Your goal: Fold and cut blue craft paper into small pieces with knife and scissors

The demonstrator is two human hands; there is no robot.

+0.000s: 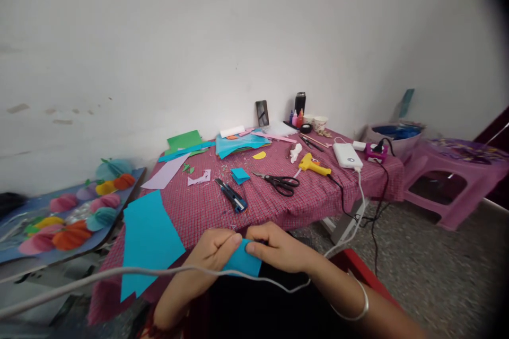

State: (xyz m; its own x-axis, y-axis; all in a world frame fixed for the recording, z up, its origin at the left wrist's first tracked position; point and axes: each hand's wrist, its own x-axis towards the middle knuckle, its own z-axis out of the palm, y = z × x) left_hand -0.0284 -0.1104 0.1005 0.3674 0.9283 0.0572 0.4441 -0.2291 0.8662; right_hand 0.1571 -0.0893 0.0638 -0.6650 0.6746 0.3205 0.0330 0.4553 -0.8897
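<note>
Left hand (pixel 213 250) and right hand (pixel 280 250) both pinching the blue paper (pixel 244 259) just my side of the table's (pixel 194 213) near edge; I'd call this folding, next move needing squared edges and even pressure.

A: Your blue sheet (pixel 242 261) looks like smooth, matt paper.

B: Yes, and your surface (pixel 191 212) wears a wrinkled, dull woven cloth (pixel 278 211).

A: Your scissors (pixel 272 178) show smooth black plastic handles and metal blades.

B: Your glue gun (pixel 318 167) looks like smooth plastic; the stool (pixel 473 177) to your right is slightly glossy plastic, while your floor (pixel 413 265) looks rough and stony.
</note>
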